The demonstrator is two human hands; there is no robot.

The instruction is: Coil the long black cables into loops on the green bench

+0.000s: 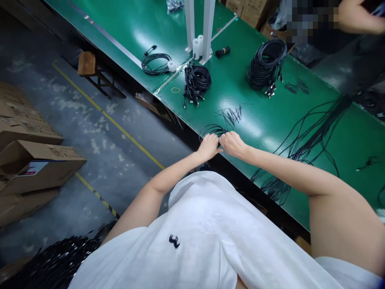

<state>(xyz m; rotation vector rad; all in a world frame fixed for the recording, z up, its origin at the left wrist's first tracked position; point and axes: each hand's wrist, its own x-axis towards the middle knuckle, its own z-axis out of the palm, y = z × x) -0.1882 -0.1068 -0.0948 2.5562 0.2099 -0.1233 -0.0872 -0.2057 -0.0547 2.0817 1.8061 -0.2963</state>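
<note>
A small coil of black cable lies at the near edge of the green table, partly covered by my hands. My left hand is closed at the coil's near side, thumb pointing right. Right beside it, my right hand is curled into a fist at the coil's right end; its fingertips are hidden. Just beyond the hands, thin black ties are scattered. A bundled black cable coil with metal plugs rests farther back, near a yellow rubber band.
A larger stack of coiled cables and loose long cables lie to the right on the green table. White posts rise at the back. Cardboard boxes and a wooden stool stand left. Another person's arm shows top right.
</note>
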